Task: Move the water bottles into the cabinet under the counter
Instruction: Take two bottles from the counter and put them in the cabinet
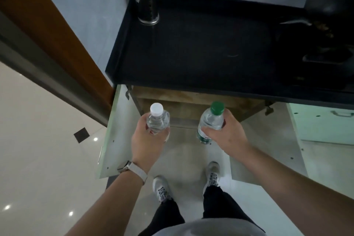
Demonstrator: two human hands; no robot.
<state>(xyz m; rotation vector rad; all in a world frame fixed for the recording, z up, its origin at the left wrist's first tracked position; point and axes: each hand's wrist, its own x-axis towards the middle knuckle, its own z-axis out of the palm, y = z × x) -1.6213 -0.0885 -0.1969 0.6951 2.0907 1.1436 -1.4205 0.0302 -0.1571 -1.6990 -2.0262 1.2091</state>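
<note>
My left hand (146, 140) grips a clear water bottle with a white cap (157, 119), upright, in front of the open cabinet (191, 101) under the black counter (191, 48). My right hand (226, 132) grips a second clear bottle with a green cap (211, 119), also upright, at about the same height. Both bottles hang in the air just outside the cabinet's wooden opening, below the counter's front edge. The inside of the cabinet is mostly hidden by the counter.
Two cabinet doors stand open, one at the left (113, 130) and one at the right (268, 140). A metal holder with chopsticks (147, 2) and a dark wok (329, 5) stand on the counter. My feet (187, 182) are on the tiled floor between the doors.
</note>
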